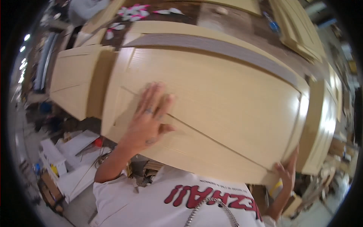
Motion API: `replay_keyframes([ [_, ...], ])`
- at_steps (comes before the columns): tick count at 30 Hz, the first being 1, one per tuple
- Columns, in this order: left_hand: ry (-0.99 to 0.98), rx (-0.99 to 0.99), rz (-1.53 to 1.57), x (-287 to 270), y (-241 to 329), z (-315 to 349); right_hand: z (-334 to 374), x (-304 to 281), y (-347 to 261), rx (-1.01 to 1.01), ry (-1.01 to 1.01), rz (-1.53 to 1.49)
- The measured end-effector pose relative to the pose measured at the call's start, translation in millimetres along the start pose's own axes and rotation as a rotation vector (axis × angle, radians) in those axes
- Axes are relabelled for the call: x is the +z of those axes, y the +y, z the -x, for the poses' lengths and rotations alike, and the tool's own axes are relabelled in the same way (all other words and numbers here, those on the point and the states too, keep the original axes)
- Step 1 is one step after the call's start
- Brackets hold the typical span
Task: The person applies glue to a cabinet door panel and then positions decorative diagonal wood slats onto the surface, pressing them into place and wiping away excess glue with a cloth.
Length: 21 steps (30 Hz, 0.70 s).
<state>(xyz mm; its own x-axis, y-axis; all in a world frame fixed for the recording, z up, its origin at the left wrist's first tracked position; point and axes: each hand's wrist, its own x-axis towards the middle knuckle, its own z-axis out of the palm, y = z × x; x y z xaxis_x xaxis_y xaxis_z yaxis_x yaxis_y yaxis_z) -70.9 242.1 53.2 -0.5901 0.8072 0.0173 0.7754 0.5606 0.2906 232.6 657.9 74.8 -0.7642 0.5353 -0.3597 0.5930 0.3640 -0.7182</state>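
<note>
A large pale-yellow cabinet door (219,94) with a raised frame and a sunken middle lies in front of me. Along its far side runs a grey-brown band (211,46). Flat on the door's near left part rests my left hand (151,113), fingers stretched out and slightly blurred, holding nothing. At the near right corner, my right hand (288,172) grips the door's edge, thumb over the face and fingers along the side. The undersides of those fingers are hidden.
Another pale-yellow door (72,79) sits to the left, with more panels (321,121) at the right and a stack (298,30) at the far right. Pink-and-white pieces (134,12) and a blue item (274,25) lie beyond. White boards (77,166) litter the lower left.
</note>
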Motion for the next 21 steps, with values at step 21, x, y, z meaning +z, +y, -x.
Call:
replay_keyframes([
  [21,-0.447,0.352,0.083,8.5,150.7,-36.5,-5.1,51.6,-22.7,-0.248,0.249,0.562],
])
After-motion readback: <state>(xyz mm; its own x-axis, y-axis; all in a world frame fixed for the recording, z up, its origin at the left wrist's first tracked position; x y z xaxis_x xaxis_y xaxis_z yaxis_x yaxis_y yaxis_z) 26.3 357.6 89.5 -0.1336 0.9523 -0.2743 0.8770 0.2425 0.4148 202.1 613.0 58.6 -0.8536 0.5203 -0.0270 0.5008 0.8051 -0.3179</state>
